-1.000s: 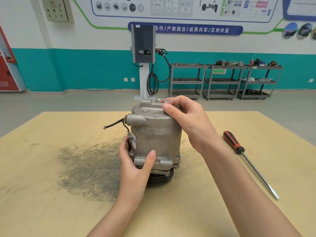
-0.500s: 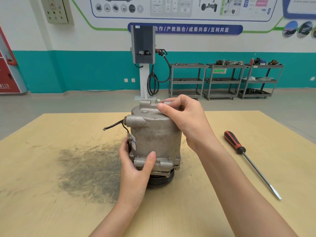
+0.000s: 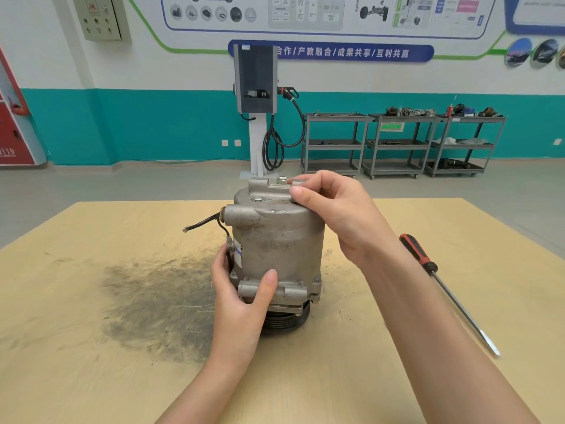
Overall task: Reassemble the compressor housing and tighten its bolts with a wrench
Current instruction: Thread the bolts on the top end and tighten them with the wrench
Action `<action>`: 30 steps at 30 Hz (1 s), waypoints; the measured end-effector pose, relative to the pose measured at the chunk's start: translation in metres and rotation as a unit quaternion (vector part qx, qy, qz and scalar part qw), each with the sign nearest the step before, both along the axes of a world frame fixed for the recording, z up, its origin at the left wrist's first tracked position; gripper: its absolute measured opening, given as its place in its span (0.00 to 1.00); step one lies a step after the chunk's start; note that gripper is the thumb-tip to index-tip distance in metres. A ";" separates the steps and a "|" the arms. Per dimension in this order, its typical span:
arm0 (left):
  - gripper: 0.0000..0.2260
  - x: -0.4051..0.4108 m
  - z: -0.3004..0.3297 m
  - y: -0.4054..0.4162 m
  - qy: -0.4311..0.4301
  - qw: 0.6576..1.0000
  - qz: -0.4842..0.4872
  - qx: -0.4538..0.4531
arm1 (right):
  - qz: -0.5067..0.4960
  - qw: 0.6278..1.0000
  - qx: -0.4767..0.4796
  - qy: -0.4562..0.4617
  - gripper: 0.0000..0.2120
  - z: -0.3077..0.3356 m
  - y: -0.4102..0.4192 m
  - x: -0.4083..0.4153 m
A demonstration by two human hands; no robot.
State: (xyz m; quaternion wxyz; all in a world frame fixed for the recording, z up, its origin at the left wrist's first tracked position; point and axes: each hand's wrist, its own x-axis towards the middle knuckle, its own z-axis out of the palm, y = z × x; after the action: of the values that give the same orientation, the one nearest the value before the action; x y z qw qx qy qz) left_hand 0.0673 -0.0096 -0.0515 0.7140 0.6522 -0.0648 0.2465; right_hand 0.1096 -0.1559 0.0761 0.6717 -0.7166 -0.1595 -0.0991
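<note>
Near the middle of the wooden table (image 3: pixel 91 377), the compressor housing (image 3: pixel 276 240) stands upright on its black pulley (image 3: pixel 286 321), with a dark smudge of grime on the boards to its left. The left hand (image 3: pixel 241 301) grips the lower flange on the near-left side, thumb pressed flat up the casing and the other fingers curled round behind it. The right hand (image 3: pixel 333 209) reaches over the top, its thumb and forefinger pinched together at the upper right rim; whether they hold a bolt there cannot be told, since the fingers cover the spot. The step in hand looks like starting a bolt by finger before any tool is used. To do it well, the person should keep the lower grip firm so the housing does not rock on its pulley, and turn the bolt lightly until it runs freely, backing off if it binds. No wrench is in view; only a red-handled screwdriver (image 3: pixel 443 286) lies to the right.
</note>
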 end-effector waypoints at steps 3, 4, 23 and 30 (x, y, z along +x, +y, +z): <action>0.33 0.000 0.000 0.000 0.000 1.000 0.000 0.002 | -0.030 0.999 0.018 -0.002 0.12 -0.002 0.006 0.001; 0.33 0.000 0.000 0.000 -0.001 1.000 0.000 0.002 | -0.036 0.999 0.022 -0.002 0.12 -0.003 0.007 0.001; 0.36 0.002 -0.002 0.000 0.002 1.000 0.005 0.003 | -0.021 0.999 0.024 0.001 0.09 -0.003 0.004 0.000; 0.35 0.002 -0.002 0.001 0.006 1.000 0.003 0.002 | 0.002 1.000 0.003 -0.001 0.05 -0.001 0.001 -0.003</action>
State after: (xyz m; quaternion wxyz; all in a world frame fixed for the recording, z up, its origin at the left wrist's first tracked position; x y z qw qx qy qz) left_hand 0.0689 -0.0088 -0.0535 0.7121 0.6555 -0.0594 0.2443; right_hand 0.1067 -0.1553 0.0751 0.6737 -0.7143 -0.1615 -0.0989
